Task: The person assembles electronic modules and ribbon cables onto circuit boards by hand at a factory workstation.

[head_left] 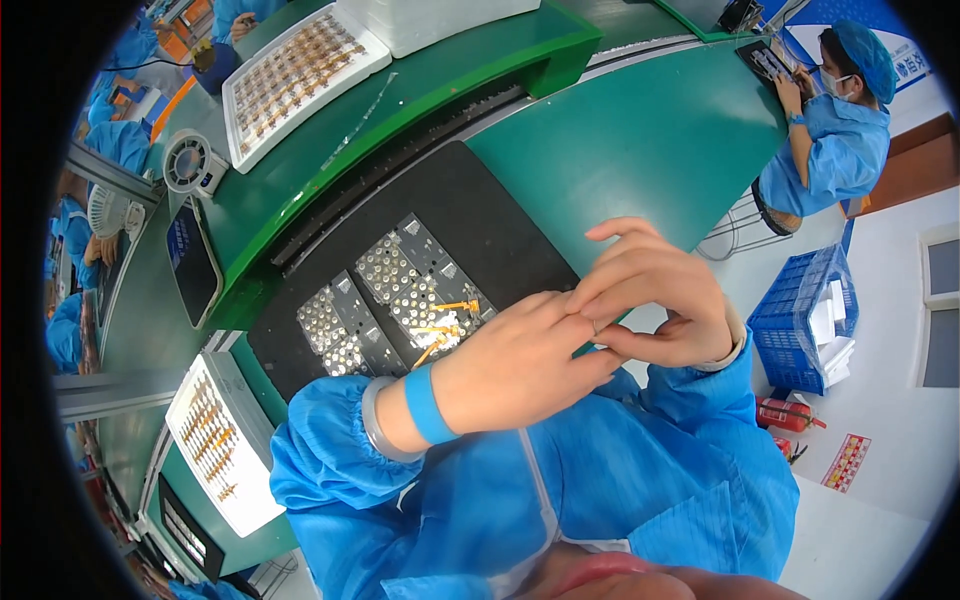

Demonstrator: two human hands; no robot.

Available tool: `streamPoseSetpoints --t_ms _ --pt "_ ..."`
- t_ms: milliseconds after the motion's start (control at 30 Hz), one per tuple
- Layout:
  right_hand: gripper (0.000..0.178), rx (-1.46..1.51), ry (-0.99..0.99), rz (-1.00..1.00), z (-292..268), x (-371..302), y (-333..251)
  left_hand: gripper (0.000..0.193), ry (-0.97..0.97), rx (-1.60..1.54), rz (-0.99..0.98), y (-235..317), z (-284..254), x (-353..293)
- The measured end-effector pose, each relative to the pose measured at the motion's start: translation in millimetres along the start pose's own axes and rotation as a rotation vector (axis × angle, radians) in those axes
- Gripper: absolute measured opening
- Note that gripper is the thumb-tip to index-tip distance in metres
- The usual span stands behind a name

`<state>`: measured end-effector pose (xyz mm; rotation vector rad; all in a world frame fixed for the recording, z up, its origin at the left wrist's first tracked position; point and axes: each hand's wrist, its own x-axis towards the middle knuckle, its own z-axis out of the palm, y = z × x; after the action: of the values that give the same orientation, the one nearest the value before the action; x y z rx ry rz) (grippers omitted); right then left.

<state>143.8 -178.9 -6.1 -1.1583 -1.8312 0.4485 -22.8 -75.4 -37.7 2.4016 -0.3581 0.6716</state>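
Note:
My left hand (515,365), with a blue band at the wrist, reaches across to the right. Its fingertips meet those of my right hand (665,305) in front of my chest. Thumb and forefinger of the right hand curve into a pinch, its other fingers raised. Whatever is between the fingertips is too small or hidden to name. Beyond the left hand, a black mat (490,205) carries a dark panel (408,270) dotted with round silvery parts, and a second such panel (340,320) to its left. Several thin orange strips (458,306) lie on the nearer end of the right panel.
White foam trays of small orange-brown parts stand far left (297,75) and near left (215,440). A small white fan (192,163) and a phone (193,255) sit on the green raised ledge (440,100). At right are a co-worker (835,130) and a blue crate (790,320).

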Motion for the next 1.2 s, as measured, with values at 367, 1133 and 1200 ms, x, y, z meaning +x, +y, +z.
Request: streamPoseSetpoints --t_ms 367,1133,1200 --pt "0.021 0.076 0.053 0.034 8 -5 11 0.011 -0.010 0.003 -0.015 -5 5 -3" --pt "0.021 0.024 0.007 0.045 1 -1 14 0.011 -0.029 0.000 -0.039 -6 3 -2" --pt "0.021 0.027 0.008 0.027 2 1 15 0.010 0.020 0.000 -0.033 -5 3 -3"
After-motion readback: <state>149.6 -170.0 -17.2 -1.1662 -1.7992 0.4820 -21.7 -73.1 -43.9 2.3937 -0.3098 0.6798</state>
